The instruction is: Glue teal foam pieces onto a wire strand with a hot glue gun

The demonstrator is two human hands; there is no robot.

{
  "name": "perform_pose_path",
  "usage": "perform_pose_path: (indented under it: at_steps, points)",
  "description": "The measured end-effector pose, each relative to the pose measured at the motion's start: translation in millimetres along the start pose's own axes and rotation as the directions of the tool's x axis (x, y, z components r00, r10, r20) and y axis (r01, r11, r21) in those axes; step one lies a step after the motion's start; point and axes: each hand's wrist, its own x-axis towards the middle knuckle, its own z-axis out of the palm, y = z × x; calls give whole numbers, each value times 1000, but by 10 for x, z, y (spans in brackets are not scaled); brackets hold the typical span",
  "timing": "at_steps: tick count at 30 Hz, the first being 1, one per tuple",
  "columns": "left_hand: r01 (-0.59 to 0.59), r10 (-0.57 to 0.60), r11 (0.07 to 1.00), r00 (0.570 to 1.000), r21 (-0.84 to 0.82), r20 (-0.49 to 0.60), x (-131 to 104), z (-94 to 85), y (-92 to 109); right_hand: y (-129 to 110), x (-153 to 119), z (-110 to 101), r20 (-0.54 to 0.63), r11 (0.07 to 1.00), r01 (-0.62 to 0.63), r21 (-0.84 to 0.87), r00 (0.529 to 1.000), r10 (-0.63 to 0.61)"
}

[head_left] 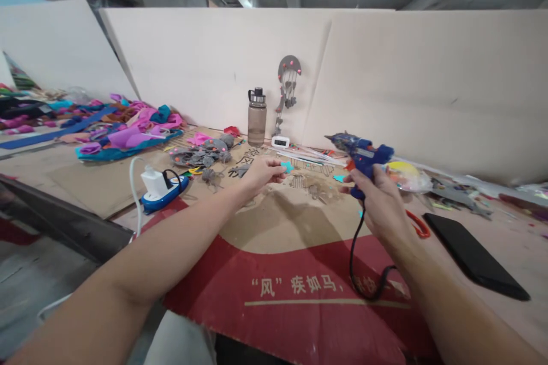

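From the person's view, the left hand [269,172] pinches a small turquoise star [287,167] between thumb and fingers, on the near side of the bottle [256,126] and slightly to its right. The right hand [379,191] is closed around the handle of a blue glue gun [363,159], farther to the right of the bottle. The gun's long axis runs roughly sideways, and its nozzle [332,137] points toward the bottle's side, well apart from the star; which one is deeper is difficult to judge. The left fingers cover part of the star. A second turquoise piece [338,178], right of the bottle, seems partly hidden by the right hand. Whether the trigger is pressed, one cannot tell. Both forearms are cut off.
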Motion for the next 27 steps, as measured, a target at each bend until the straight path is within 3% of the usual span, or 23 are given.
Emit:
perform_pose_path:
  at_steps: [4, 9, 11, 15, 18, 20, 23, 25, 27]
  points:
    - [-34, 33, 997, 999, 69, 17, -22, 46, -36, -84, 54, -54, -73, 988, -20, 154, 997, 31]
    - [-111, 110, 993, 994, 39, 13, -63, 8, 130, -68, -28, -12, 98, 1000, 29, 7, 995, -30]
    - [-171, 169, 985, 983, -27, -66, -79, -88, 302, -54, -90, 37, 155, 998, 28, -62, 988, -18]
    - [-377, 329, 903, 915, -204, -235, -88, -314, 612, -41, -169, 126, 190, 990, -20, -142, 981, 47]
    - [-359, 296, 914, 909, -188, -292, -59, -412, 660, -38, -187, 160, 191, 983, -38, -177, 979, 72]
    - [-295, 260, 952, 920, -84, -292, -40, -447, 639, -49, -195, 172, 180, 971, -34, -236, 981, 78]
    - [-217, 300, 930, 913, 296, -275, -45, -502, 630, -85, -212, 192, 178, 947, -31, -318, 980, 92]
    - [-153, 362, 794, 897, 589, -255, -59, -552, 645, -105, -224, 208, 170, 946, -27, -322, 982, 85]
    - [-54, 342, 618, 917, 785, -206, -62, -603, 651, -103, -228, 220, 150, 946, -24, -323, 986, 76]
